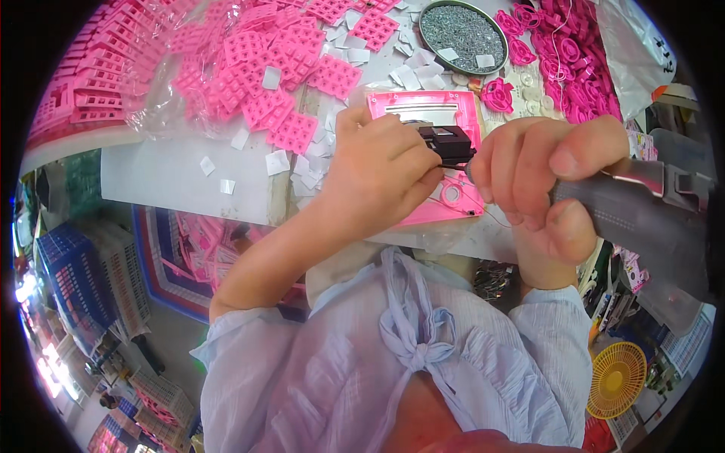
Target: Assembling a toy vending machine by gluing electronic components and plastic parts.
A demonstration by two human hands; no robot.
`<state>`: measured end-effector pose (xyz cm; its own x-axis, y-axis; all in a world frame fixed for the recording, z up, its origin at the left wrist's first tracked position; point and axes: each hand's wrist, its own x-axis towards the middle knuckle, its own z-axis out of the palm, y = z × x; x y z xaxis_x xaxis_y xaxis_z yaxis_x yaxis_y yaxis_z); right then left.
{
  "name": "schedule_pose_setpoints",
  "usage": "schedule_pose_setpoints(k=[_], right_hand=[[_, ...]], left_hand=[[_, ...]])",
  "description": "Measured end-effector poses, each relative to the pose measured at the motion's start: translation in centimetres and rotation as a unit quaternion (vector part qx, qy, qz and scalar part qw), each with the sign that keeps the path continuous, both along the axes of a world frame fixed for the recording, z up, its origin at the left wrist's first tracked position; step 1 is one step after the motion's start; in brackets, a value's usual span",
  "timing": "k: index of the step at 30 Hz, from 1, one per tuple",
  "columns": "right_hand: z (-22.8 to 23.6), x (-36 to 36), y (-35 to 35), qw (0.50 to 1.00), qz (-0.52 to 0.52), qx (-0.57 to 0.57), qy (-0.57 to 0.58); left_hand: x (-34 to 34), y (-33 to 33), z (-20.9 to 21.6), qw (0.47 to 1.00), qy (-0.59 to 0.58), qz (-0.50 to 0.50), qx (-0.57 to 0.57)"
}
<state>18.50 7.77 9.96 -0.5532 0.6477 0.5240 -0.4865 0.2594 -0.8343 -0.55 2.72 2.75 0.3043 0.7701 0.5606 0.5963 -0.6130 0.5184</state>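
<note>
My left hand (381, 162) grips a small black plastic box (451, 143) above an open pink plastic housing (464, 113) on the table. My fingers cover part of the box. In my right hand (540, 177) is a dark grey power screwdriver (642, 219), lying almost level, its nose toward the black box. Whether its tip touches the box is hard to make out. Thin wires run over the lower part of the housing, beside a pink ring (451, 195).
Pink grid-like plastic parts (260, 57) are heaped at the far left, with small white squares (277, 161) scattered nearby. A round tin (504, 51) of small metal screws stands behind the housing. Darker pink parts (578, 75) lie far right. Below the table's left side sits a blue-rimmed basket (155, 260).
</note>
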Motion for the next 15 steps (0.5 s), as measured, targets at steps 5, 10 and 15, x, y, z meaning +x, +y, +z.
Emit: schedule_pose_setpoints(k=[5, 10, 15], right_hand=[[-0.3, 0.0, 0.3, 0.999, -0.031, 0.01, -0.01], [-2.4, -0.8, 1.3, 0.997, -0.062, -0.04, 0.017], [-3.8, -1.3, 2.1, 0.998, -0.053, 0.036, -0.021]], left_hand=[[0.1, -0.8, 0.4, 0.993, 0.005, 0.113, -0.024], [-0.9, -1.8, -2.0, 0.988, 0.088, 0.123, -0.016], [-1.3, -1.7, -2.6, 0.993, 0.061, 0.1, 0.004]])
